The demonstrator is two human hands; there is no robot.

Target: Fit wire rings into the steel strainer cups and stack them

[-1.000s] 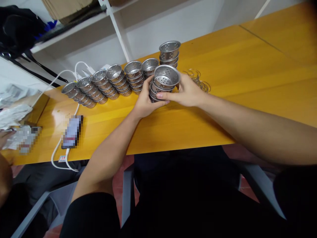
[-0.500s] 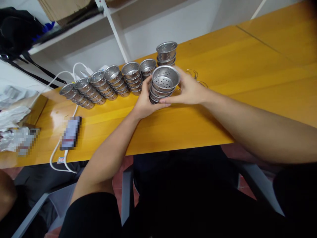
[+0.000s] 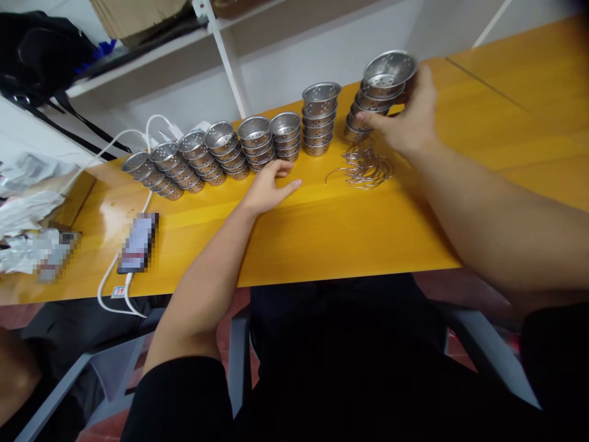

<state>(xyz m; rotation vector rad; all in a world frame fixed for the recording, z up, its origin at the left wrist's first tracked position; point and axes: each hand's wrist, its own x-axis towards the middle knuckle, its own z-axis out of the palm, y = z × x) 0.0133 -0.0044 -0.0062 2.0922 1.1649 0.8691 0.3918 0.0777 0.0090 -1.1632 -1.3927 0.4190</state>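
My right hand grips a stack of perforated metal cups at the right end of a row of such stacks. This stack leans a little, its top cup shifted toward the right. Below it on the table lies a tangle of thin curved metal wires. My left hand holds nothing; its fingers are apart, close in front of a shorter cup stack. Between my hands stands another upright stack. Whether the gripped stack rests on the table is hard to tell.
More cup stacks line the yellow table to the left. A phone with a white cable lies nearer the front edge. Behind are white shelves; plastic bags sit far left. Another person's arm shows lower left.
The cup stack went from between both hands to the right, carried by my right hand. My left hand let go and stays near the row. The wires have come into fuller view.
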